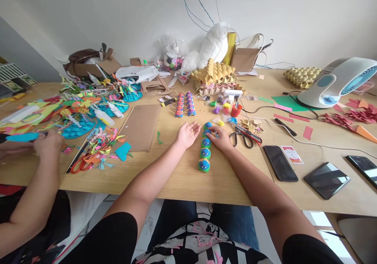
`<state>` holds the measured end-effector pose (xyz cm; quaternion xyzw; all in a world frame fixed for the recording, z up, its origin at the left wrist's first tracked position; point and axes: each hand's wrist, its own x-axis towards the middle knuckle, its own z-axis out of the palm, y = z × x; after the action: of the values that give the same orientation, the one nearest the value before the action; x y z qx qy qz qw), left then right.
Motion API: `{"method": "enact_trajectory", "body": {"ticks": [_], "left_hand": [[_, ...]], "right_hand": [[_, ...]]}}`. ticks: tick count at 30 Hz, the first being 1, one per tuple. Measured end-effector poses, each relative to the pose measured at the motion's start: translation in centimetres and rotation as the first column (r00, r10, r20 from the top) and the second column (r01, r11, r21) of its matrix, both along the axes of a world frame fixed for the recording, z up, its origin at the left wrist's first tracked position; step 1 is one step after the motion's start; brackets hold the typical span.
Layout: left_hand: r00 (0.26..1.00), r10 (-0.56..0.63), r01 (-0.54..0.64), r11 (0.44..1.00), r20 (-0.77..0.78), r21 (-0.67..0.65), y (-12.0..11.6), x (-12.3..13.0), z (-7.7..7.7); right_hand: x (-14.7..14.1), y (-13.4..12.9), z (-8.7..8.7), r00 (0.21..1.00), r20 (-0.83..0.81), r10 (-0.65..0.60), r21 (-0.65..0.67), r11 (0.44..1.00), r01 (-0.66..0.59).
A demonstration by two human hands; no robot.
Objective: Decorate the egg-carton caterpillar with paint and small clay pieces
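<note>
ok, wooden table (173, 179) first: flat and firm, so i'd leave the work seated on it rather than lift it. egg-carton stack (216, 75) sits well behind.

green-and-blue strip (205, 153) lies on the table in front of the person, between the hands. five domes in a row. i'd press straight down and lightly on one dome at a time; shell looks thin, a sideways shove could dent or skew it. long axis runs near to far, away from the torso, far end leaning slightly right. domes face up; can't tell which end is the front. a red-and-blue strip (179, 106) and its twin (190, 104) lie farther back, roughly same heading.

right hand (220, 139): thumb and forefinger bent in at the far domes, tips close; can't tell if they pinch anything. left hand (187, 134): palm up, fingers extended, just beside the strip. worth keeping that palm level so nothing rolls off.

smallest: yellow bits (191, 132) on the left palm, too tiny to identify.
</note>
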<state>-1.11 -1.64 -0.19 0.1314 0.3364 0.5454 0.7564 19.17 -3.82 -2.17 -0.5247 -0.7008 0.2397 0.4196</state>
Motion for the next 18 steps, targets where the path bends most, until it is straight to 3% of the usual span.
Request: {"method": "enact_trajectory", "body": {"ticks": [3, 6, 11, 15, 18], "left_hand": [[0.992, -0.023, 0.021, 1.000, 0.127, 0.017, 0.6, 0.8, -0.6], [0.985, -0.078, 0.066, 0.995, 0.154, 0.081, 0.6, 1.1, -1.1], [0.972, -0.135, 0.103, 0.980, 0.191, 0.170, -0.1, 0.9, -0.9], [0.961, -0.207, 0.168, 0.963, 0.181, 0.211, -0.2, 0.9, -0.1], [0.956, -0.234, 0.193, 0.957, 0.179, 0.219, 0.0, 0.9, 0.3]], "right_hand": [[0.2, 0.1, -0.5, 0.999, 0.042, -0.004, 0.010, 1.000, 0.003], [0.5, -0.1, -0.7, 0.999, 0.026, -0.031, 0.044, 0.999, 0.029], [0.8, -0.6, -0.3, 0.996, 0.048, -0.082, 0.282, 0.957, 0.065], [0.2, -1.1, 0.3, 0.976, 0.217, -0.030, 0.422, 0.904, -0.066], [-0.5, -1.0, 0.9, 0.954, 0.300, -0.020, 0.452, 0.883, -0.124]]}}
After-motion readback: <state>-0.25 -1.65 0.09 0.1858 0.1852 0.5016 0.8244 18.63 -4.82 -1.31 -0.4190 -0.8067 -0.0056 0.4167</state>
